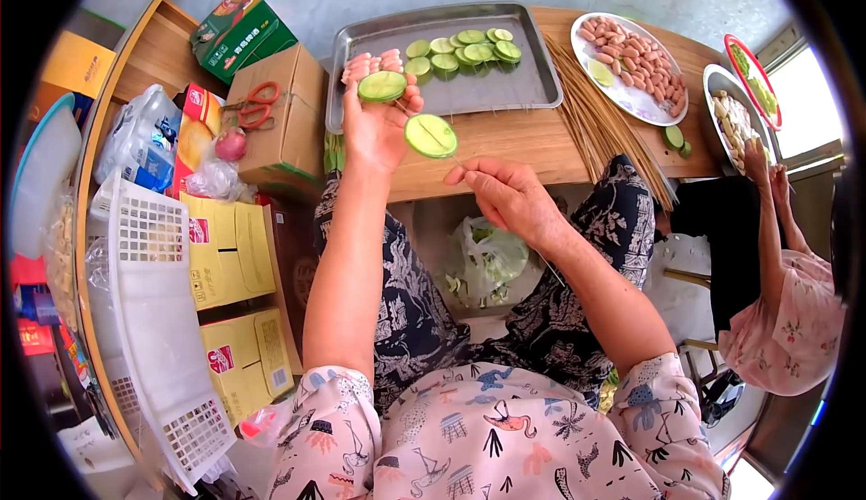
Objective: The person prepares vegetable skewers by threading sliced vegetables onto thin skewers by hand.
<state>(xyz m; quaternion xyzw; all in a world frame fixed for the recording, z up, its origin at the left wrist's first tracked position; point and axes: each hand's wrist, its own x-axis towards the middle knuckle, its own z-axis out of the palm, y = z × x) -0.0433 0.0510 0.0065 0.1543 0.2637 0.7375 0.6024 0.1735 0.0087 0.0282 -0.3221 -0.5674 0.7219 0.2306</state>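
My left hand [373, 134] is raised with its palm up, its fingers curled around a round green vegetable slice [382, 87], which looks like zucchini. A second pale green slice [432, 136] sits at the tip of a thin skewer between my hands. My right hand [512, 200] pinches that skewer, whose tail shows below my wrist. Behind my left hand, a metal tray [532, 103] holds skewered green slices [460, 50] and a row of pink sausages [363, 65]. Loose bamboo skewers [600, 103] lie on the table right of the tray.
A white plate of small sausages [631, 67] and a bowl of pale pieces [735, 121] stand to the right, where another person's hands [760, 164] work. Boxes [289, 116], red scissors [257, 106] and a white basket [149, 292] are on the left. A plastic bag [492, 256] lies below.
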